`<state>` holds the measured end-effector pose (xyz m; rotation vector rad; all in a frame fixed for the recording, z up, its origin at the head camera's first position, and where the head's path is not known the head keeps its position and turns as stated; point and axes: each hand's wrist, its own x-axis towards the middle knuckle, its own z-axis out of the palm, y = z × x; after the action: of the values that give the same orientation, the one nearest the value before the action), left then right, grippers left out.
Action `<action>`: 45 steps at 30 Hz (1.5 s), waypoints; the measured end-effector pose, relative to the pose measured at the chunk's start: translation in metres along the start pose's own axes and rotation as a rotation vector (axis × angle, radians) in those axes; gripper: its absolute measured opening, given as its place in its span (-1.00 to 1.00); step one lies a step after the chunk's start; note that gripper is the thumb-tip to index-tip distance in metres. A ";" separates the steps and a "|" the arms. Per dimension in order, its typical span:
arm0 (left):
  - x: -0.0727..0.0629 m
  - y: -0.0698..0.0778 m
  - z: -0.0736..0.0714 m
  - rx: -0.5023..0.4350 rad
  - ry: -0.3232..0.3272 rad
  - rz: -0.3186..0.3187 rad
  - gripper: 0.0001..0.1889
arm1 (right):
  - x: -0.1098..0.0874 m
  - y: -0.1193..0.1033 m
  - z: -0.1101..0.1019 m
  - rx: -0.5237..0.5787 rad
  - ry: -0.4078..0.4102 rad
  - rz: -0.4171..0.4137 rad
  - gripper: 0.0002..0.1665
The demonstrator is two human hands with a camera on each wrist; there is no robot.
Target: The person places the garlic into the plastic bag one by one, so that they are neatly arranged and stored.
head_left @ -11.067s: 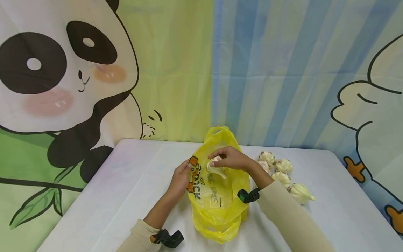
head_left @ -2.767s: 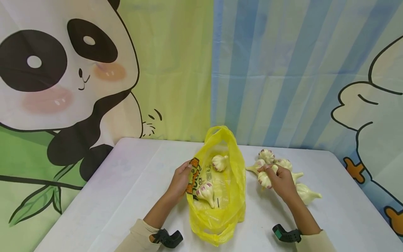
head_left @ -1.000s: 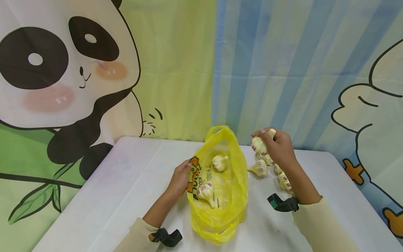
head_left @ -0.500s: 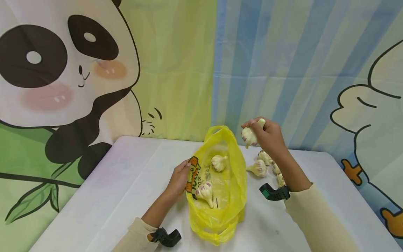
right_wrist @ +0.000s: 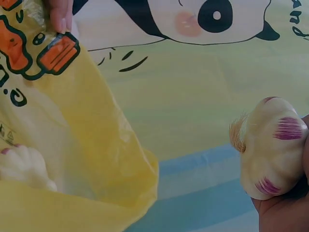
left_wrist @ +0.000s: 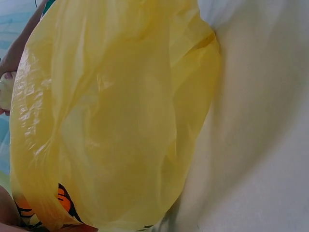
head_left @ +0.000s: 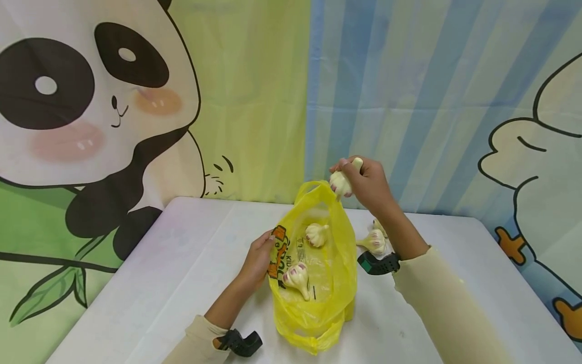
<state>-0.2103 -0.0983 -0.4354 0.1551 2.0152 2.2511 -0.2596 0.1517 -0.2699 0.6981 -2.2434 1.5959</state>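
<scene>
My left hand (head_left: 258, 260) pinches the left rim of a yellow plastic bag (head_left: 313, 323), which lies open on the table. Two garlic bulbs show inside: one bulb (head_left: 316, 235) toward the back, another (head_left: 296, 279) nearer the front left. My right hand (head_left: 366, 184) grips a third garlic bulb (head_left: 340, 185) in the air by the bag's back right rim. In the right wrist view this held bulb (right_wrist: 273, 147) shows purple streaks and a root tuft. The left wrist view is mostly filled by the bag's side (left_wrist: 116, 116).
More garlic bulbs (head_left: 375, 241) lie on the white table (head_left: 204, 253) right of the bag, partly hidden behind my right forearm. A curtain (head_left: 254, 101) with a cartoon panda stands along the table's back edge.
My right hand picked a garlic bulb from the pile, raised it and carried it left to the bag's back rim. My left hand stays on the bag.
</scene>
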 end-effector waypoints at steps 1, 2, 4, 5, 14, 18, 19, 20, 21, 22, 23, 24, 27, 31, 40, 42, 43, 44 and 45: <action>0.000 0.000 0.000 -0.003 -0.005 0.005 -0.51 | -0.001 -0.003 0.002 0.016 -0.007 0.002 -0.60; 0.000 0.000 0.000 -0.006 -0.007 0.004 -0.52 | -0.001 -0.001 0.004 0.029 -0.012 0.002 -0.60; 0.000 0.000 0.000 -0.009 -0.009 0.007 -0.51 | -0.002 0.005 0.009 0.048 -0.021 0.006 -0.58; 0.000 0.000 0.000 -0.010 -0.009 0.008 -0.51 | -0.001 0.012 0.012 0.056 -0.029 0.010 -0.58; 0.000 0.000 0.001 -0.029 -0.007 -0.008 -0.53 | -0.007 0.035 0.044 -0.016 -0.138 0.060 -0.58; 0.000 -0.001 0.001 0.007 0.006 0.000 -0.51 | -0.009 0.039 0.055 -0.023 -0.153 0.078 -0.57; 0.000 0.000 0.001 0.011 0.008 -0.001 -0.51 | -0.009 0.041 0.057 -0.030 -0.158 0.083 -0.57; 0.000 -0.001 0.001 0.015 0.010 -0.002 -0.51 | -0.010 0.042 0.059 -0.043 -0.164 0.086 -0.56; 0.001 -0.001 0.001 0.020 0.013 -0.002 -0.51 | -0.011 0.044 0.061 -0.063 -0.177 0.093 -0.56; 0.001 -0.001 0.001 0.020 0.013 -0.001 -0.51 | -0.012 0.046 0.063 -0.087 -0.200 0.104 -0.56; 0.001 -0.001 0.001 0.013 0.012 -0.003 -0.51 | -0.014 0.049 0.064 -0.113 -0.230 0.110 -0.57; 0.001 -0.001 0.001 0.011 0.012 -0.004 -0.51 | -0.016 0.051 0.066 -0.134 -0.264 0.120 -0.57; 0.002 0.000 0.000 0.012 0.020 -0.006 -0.52 | -0.023 0.058 0.072 -0.169 -0.366 0.151 -0.61; 0.002 0.001 0.001 0.007 0.021 -0.006 -0.53 | -0.030 0.067 0.077 -0.169 -0.388 0.172 -0.64; 0.002 0.001 0.001 -0.008 0.006 -0.017 -0.53 | -0.037 0.083 0.077 -0.195 -0.384 0.193 -0.65; 0.002 0.001 0.001 0.001 0.010 -0.019 -0.53 | -0.039 0.087 0.078 -0.203 -0.398 0.183 -0.67; 0.002 0.000 0.001 0.007 0.013 -0.020 -0.52 | -0.040 0.089 0.078 -0.206 -0.412 0.174 -0.67; 0.002 0.000 0.000 0.012 0.017 -0.020 -0.52 | -0.042 0.091 0.079 -0.207 -0.430 0.164 -0.68; 0.002 0.000 0.000 0.011 0.016 -0.018 -0.52 | -0.043 0.094 0.080 -0.204 -0.449 0.154 -0.67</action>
<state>-0.2126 -0.0976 -0.4352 0.1195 2.0296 2.2377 -0.2717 0.1109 -0.3929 0.9184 -2.7933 1.3460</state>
